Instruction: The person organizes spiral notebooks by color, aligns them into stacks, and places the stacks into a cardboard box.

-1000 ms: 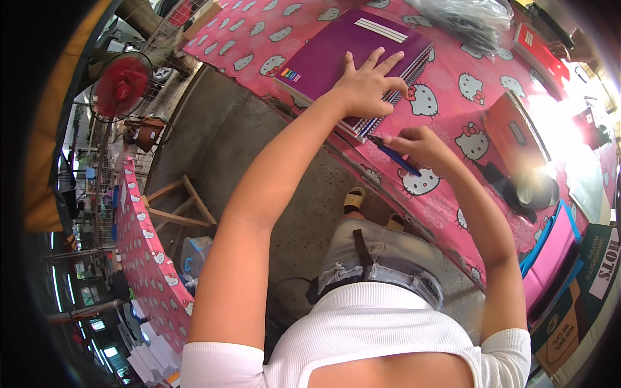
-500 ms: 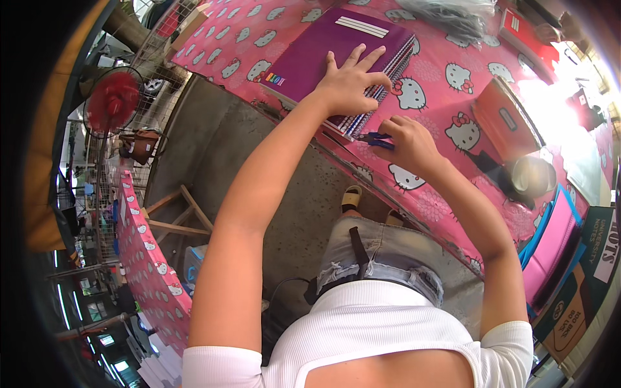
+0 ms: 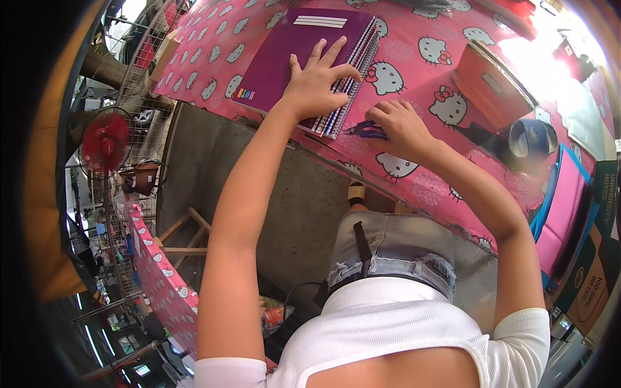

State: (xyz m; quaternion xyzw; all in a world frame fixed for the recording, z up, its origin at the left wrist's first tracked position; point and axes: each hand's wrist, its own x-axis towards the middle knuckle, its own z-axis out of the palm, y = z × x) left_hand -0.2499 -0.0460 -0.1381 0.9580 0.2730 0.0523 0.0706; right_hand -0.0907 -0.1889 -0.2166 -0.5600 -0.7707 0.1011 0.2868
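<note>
My left hand (image 3: pixel 317 87) lies with fingers spread on a purple spiral notebook (image 3: pixel 272 61), the top one of a small stack. Its thumb and forefinger reach over the coil-bound edge (image 3: pixel 341 107). Just right of the stack's near corner, my right hand (image 3: pixel 402 129) grips small pliers or cutters with dark blue handles (image 3: pixel 374 131). The tool's jaws point left toward the end of the coils, a little apart from them. Part of the handles is hidden by my fingers.
A pink cartoon-print cover lies over the table (image 3: pixel 424 174). To the right are an orange-red box (image 3: pixel 495 87), a roll of tape (image 3: pixel 532 138), pink and blue folders (image 3: pixel 566 213) and a green-brown carton (image 3: pixel 592 271). A red fan (image 3: pixel 105 142) stands left.
The whole view has shifted, so table and notebooks sit farther left. The tool's jaws have drawn slightly away from the coil end. My left hand stays on the notebook.
</note>
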